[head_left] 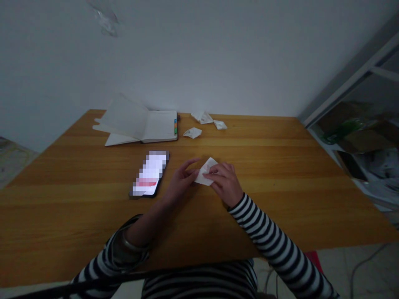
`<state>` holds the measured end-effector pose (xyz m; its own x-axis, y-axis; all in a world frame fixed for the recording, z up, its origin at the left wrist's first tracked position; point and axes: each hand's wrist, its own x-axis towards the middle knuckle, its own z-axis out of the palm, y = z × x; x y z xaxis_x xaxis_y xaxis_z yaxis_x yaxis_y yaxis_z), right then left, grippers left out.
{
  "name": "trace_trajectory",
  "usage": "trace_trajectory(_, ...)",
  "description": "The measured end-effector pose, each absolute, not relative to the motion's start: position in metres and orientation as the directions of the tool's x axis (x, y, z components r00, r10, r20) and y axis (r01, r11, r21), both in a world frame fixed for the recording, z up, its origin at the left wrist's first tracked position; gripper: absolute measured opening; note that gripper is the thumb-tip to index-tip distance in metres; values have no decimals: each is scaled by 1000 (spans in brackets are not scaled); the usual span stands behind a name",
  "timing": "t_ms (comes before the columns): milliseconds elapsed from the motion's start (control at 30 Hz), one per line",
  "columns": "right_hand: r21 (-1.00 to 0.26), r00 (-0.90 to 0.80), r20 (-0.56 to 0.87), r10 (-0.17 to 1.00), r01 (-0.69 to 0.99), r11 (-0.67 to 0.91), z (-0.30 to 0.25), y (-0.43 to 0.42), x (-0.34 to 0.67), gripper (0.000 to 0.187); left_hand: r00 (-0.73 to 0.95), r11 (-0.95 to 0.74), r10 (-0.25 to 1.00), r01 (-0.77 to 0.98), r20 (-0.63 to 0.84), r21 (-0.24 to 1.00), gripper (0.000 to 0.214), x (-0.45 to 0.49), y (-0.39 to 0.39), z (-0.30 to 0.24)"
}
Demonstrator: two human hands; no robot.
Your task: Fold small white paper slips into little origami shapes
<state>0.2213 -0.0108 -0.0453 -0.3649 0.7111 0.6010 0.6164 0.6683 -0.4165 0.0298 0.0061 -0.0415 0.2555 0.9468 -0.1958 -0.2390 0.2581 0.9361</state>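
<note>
A small folded piece of white paper (206,171) lies on the wooden table (280,166) in front of me. My left hand (181,182) pinches its left edge with the fingertips. My right hand (225,182) presses on its right side from above, covering part of it. Both sleeves are black-and-white striped, and a bracelet sits on my left wrist. A phone (150,174) with a lit screen rests flat just left of my left hand.
An open notebook (140,124) with coloured tabs lies at the table's far side. Three small folded paper pieces (205,123) sit to its right. A metal shelf (358,124) with boxes stands at the right, beyond the table edge.
</note>
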Motion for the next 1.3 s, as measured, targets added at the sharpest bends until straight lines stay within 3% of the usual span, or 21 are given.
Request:
trace_trajectory(167,-634,-243,493,835,557,537,-43,-4,226,2,345,218,927,-176,-147,960,38,31,4,-36)
trace_trajectory(333,-731,-113,476,872,501,464,-43,-3,226,3,448,68,893,-29,-48,997,37,32,3,-29)
trace_trajectory(500,-748,-77,494,866,471,468,-40,-6,223,7,319,22,947,43,-35,999,39,32,2,-30)
trace_trajectory(700,-871,73,432,899,291,395,-46,-6,210,24,225,85,973,-143,-51,986,51,38,0,-34)
trace_trajectory(967,-895,192,416,889,262,362,-54,-6,199,16,97,85,993,-190,-67,978,47,47,-3,-30)
trace_trajectory(1133,-959,265,271,926,157,236,-53,-12,190,18,-19,19,1000,-117,-22,993,43,50,-8,-29)
trace_trajectory(1300,-989,311,134,941,-15,146,-51,-15,184,28,-116,11,993,-161,-30,987,41,53,-10,-29)
